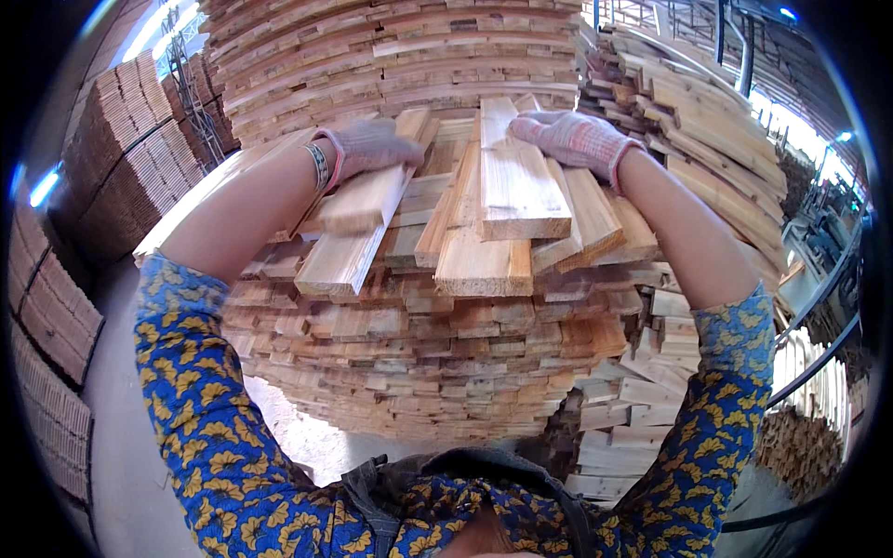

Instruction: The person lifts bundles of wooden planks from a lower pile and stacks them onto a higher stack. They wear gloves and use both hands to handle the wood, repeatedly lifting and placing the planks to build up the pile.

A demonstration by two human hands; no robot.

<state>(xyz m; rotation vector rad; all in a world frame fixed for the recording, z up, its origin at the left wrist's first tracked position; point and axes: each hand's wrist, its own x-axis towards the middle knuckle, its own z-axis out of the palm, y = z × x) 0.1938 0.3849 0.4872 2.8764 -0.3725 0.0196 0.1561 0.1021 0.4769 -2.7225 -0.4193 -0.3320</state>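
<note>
Both my hands wear pale knitted gloves and reach over the top of a stack of sawn wooden boards. My left hand (370,152) is closed over a short-looking wooden board (359,200), slightly smeared by motion, above another board (339,262). On the right, my right hand (579,144) curls its fingers over the far right edge of a pale board (523,186), which lies on top of other boards. Its thumb is hidden. Between the hands, a board (484,265) sticks out toward me, and several more lie at uneven angles.
The board stack (428,363) drops away in front of my body. Behind it rises a taller stack of planks (391,56). More timber piles (707,139) stand at the right, and strapped stacks (130,158) at the left, beside a grey floor (126,372).
</note>
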